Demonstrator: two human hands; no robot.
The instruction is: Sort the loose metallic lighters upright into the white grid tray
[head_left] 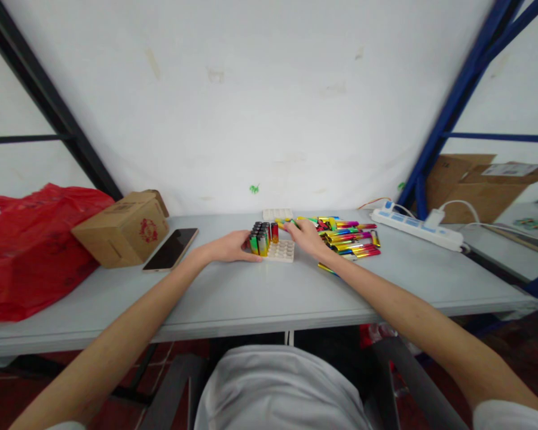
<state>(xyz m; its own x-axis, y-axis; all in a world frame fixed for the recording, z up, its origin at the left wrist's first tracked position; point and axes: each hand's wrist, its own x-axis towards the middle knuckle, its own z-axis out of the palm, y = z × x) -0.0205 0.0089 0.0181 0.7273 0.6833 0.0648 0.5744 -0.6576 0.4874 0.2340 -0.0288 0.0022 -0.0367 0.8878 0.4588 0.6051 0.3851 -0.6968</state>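
Note:
A white tray [281, 251] with rows of round holes lies on the table in front of me. Slim, shiny tubes [262, 243] with dark tops stand upright in its left part, and a red tube [275, 232] stands at their right. My left hand [235, 246] wraps round the left end of the tray, thumb on the near side. Above the tray's right part, the fingers of my right hand [305, 235] are pinched on a yellow shiny tube [280, 224], partly hidden. Right of that hand lies a pile of loose multicoloured tubes [352, 239].
A second white tray [277, 213] lies by the wall. On the left are a phone [171, 249], a cardboard box [121, 230] and a red plastic bag [40, 251]. A white power strip [416, 229] with cables lies at right, near a blue frame post [452, 101].

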